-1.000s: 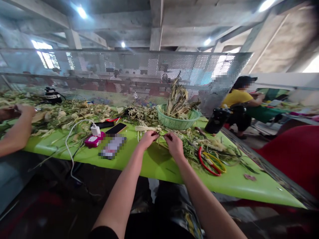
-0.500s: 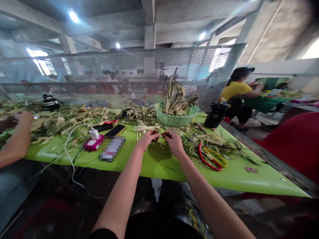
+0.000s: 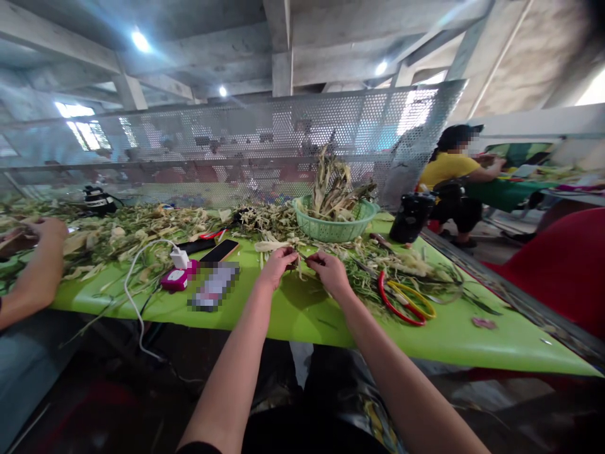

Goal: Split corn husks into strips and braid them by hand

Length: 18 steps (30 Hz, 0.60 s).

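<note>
Over the front of the green table (image 3: 293,318), my left hand (image 3: 278,266) pinches a small bundle of pale, dry husk strips (image 3: 299,267) that hang below its fingers. My right hand (image 3: 328,270) is just to the right, its thumb and fingertips pinched together at a thin strand too small to make out. A narrow gap separates the two hands. Behind my left hand lies a pale, flat husk piece (image 3: 270,246). Past my right hand stands a light green plastic basket (image 3: 331,231) with dry husks (image 3: 331,189) sticking up from it.
Red-and-yellow-handled scissors (image 3: 401,302) lie on green scraps (image 3: 366,277) at right. A black cup (image 3: 410,217) stands behind. At left are phones (image 3: 220,251), a magenta power strip (image 3: 174,277) and a white cable (image 3: 126,284). A co-worker's arm (image 3: 42,265) reaches in from the left.
My hands have moved slightly apart, and the husk strips now hang more plainly from my left fingers. The co-worker's arm at left has shifted a little to the right.
</note>
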Tool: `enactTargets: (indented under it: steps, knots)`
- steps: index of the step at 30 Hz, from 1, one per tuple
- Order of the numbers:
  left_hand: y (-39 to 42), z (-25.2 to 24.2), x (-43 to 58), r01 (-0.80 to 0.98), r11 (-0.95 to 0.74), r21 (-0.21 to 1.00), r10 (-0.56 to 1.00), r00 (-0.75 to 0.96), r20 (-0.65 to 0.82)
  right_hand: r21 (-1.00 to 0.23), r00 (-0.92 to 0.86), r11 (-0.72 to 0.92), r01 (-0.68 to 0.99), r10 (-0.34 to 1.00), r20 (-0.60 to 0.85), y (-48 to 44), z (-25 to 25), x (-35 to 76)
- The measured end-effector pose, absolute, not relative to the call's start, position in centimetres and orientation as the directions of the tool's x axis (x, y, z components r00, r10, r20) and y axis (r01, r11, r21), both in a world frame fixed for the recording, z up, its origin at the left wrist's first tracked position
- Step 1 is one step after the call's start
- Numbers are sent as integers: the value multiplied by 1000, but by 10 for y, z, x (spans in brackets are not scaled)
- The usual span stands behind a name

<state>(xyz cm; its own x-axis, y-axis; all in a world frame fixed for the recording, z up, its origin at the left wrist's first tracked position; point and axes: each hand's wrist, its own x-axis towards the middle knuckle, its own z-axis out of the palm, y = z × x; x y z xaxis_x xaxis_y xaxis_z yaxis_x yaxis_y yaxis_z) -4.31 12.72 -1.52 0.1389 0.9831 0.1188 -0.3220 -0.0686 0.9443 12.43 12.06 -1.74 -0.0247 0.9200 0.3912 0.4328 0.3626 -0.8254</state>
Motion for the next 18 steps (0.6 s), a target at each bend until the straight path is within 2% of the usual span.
enactTargets:
  steps: [7,14,18]
  knots:
    - [122,-13,-40,-91,-203,975,951,219,218,-947,13,311,79,950,313,111,-5,121]
    - [118,-12,-37,-10,-165,986,929,333,159,-934,9,358,9,934,358,113,-6,120]
    - [120,-12,-33,157,-300,941,929,272,251,-931,12,365,24,931,366,114,-6,120]
